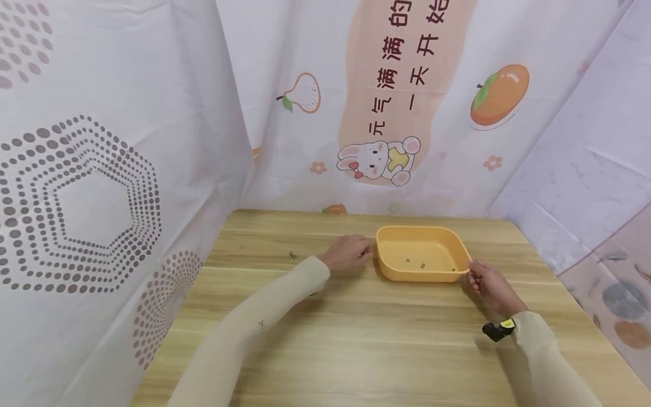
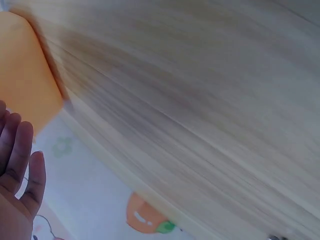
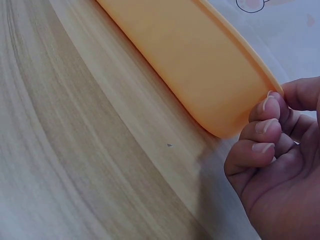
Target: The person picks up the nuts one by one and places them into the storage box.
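A yellow plastic tray (image 1: 424,277) stands on the wooden table with a few tiny metallic pieces (image 1: 422,265) on its floor. At its near right corner, my right hand (image 1: 493,288) pinches the rim between thumb and fingers, the other fingers curled, as the right wrist view shows. My left hand (image 1: 348,252) hovers just left of the tray, its fingers bent toward the tray's side. In the left wrist view the fingers (image 2: 21,150) are slightly bent; the thumb and whatever may lie in the fingertips are hidden. More tiny metallic pieces (image 1: 293,255) lie on the table left of that hand.
The wooden table (image 1: 356,350) runs back to a hanging printed cloth (image 1: 305,141) behind the tray. Other cloths hang at the left and right sides. A black strap device (image 1: 498,329) sits on my right wrist. One dark speck (image 3: 169,145) lies near the tray.
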{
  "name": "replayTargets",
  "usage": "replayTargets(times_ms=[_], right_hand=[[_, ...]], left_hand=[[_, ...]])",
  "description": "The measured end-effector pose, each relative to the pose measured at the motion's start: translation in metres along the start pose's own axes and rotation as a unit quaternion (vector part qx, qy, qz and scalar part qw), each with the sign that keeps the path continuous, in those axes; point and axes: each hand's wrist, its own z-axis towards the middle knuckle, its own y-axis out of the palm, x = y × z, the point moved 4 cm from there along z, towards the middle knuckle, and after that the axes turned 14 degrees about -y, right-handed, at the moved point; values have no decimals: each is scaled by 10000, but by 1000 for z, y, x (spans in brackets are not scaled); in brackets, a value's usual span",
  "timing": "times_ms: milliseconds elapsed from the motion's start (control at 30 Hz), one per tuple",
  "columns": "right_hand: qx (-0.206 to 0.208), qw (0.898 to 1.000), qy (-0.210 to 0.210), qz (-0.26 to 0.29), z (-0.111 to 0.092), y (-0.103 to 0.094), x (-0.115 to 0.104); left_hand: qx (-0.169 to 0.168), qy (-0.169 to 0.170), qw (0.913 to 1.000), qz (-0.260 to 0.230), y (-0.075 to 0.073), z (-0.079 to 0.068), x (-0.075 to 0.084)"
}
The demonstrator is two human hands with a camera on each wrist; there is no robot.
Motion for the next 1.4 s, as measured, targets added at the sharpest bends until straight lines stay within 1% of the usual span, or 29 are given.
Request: replayTargets(times_ms=[33,133,200,367,500,700,867,1033,1133,1267,1400], right_hand=[[35,10000,-3,3,0,-1,1],[-48,10000,-34,44,-2,0,-1],[-36,9999,-55,95,-3,2,-4],[-63,9998,-2,171,-6,7,-12],[-67,9998,65,190,-6,7,-12],[-43,9998,72,196,-6,7,-12],[-17,9999,29,98,-6,7,-13],[-42,10000,-2,46,-7,7,-14],[-109,9999,47,62,-7,8,-13],[-138,9999,69,77,-6,9,-12],[-156,9999,20,50,-6,10,-13]], left_hand=[[16,-1,10000,-16,0,-2,-3],[86,-52,9999,-25,-3,-7,-12],[103,-112,9999,64,-4,-11,-19],[43,-207,9997,135,-6,-23,-34],[29,-309,9995,-5,-7,-33,-47],[114,-508,9986,-64,-14,-48,-67],[94,-669,9977,38,-17,-61,-85],[190,-656,9972,293,-17,-74,-101],[95,-788,9962,353,-18,-83,-108],[-99,-1073,9933,425,-22,-93,-117],[-141,-1194,9913,528,-26,-99,-123]])
